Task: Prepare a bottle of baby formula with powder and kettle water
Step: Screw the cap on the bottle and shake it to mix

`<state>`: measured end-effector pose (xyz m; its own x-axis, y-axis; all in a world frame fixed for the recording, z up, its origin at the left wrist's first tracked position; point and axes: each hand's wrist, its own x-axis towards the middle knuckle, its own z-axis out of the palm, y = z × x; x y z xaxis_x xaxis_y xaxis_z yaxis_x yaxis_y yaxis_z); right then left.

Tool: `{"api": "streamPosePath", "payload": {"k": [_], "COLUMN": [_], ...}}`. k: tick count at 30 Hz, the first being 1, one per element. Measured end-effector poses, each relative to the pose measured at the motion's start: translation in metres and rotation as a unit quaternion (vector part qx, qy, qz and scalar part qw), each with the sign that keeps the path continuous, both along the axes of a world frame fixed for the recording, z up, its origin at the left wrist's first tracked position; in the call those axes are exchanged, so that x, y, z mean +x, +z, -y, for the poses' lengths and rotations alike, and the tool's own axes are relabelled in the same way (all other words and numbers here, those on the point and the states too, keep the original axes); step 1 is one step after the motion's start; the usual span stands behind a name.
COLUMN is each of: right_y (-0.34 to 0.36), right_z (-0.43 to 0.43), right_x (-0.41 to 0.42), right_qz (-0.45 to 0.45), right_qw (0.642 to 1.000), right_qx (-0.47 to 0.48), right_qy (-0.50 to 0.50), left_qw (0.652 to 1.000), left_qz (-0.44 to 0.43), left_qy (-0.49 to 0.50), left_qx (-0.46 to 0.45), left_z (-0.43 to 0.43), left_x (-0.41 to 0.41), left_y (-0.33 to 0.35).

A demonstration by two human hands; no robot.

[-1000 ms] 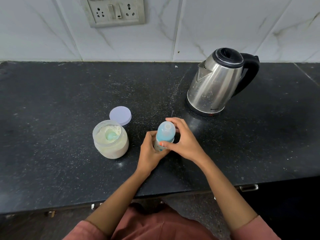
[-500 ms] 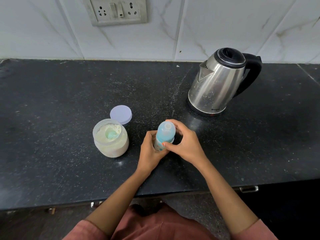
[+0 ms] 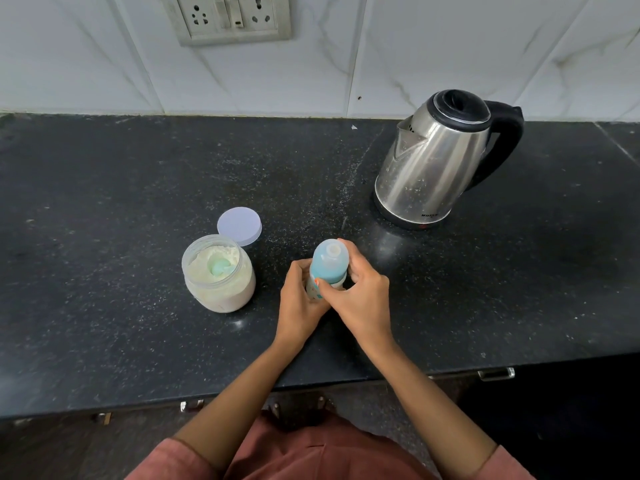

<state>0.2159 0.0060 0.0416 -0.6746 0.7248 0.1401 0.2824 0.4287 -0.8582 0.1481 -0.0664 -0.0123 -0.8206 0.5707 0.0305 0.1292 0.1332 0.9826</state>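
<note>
Head view: gripping baby bottle [image 3: 327, 269] low with left hand [image 3: 299, 303], curling right hand [image 3: 363, 296] round its blue top, beside powder jar [image 3: 219, 284].

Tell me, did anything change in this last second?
Almost nothing. The left hand still holds the bottle by its body, the right hand still grips its blue cap; any twist is too slight to see. Powder jar, its lid and kettle have not moved.

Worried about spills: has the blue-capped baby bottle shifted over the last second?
No. The blue-capped baby bottle keeps the same gap right of the clear plastic powder jar.
</note>
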Motion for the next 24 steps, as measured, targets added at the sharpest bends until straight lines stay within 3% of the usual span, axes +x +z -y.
{"api": "streamPosePath", "payload": {"k": [7,11,16,20,24], "right_y": [0.0,0.002,-0.007,-0.012,-0.012], "right_z": [0.007,-0.003,-0.007,-0.009,-0.023], "right_x": [-0.001,0.002,-0.001,-0.005,-0.006], "right_qz": [0.002,-0.018,0.03,0.036,-0.022], "right_qw": [0.999,0.999,0.994,0.993,0.985], "right_qx": [0.032,-0.04,-0.099,-0.11,-0.17], "right_qy": [-0.027,0.017,0.045,0.035,-0.014], "left_qw": [1.0,1.0,1.0,0.997,0.991], "left_qz": [-0.011,-0.008,0.009,-0.023,-0.058], "left_qy": [0.004,0.003,-0.025,-0.069,-0.092], "left_qx": [-0.007,0.004,0.006,-0.025,-0.079], "left_z": [0.0,-0.001,0.0,0.007,0.017], "left_x": [0.0,0.001,-0.001,-0.006,-0.015], "left_y": [0.0,0.001,0.001,-0.006,-0.007]}}
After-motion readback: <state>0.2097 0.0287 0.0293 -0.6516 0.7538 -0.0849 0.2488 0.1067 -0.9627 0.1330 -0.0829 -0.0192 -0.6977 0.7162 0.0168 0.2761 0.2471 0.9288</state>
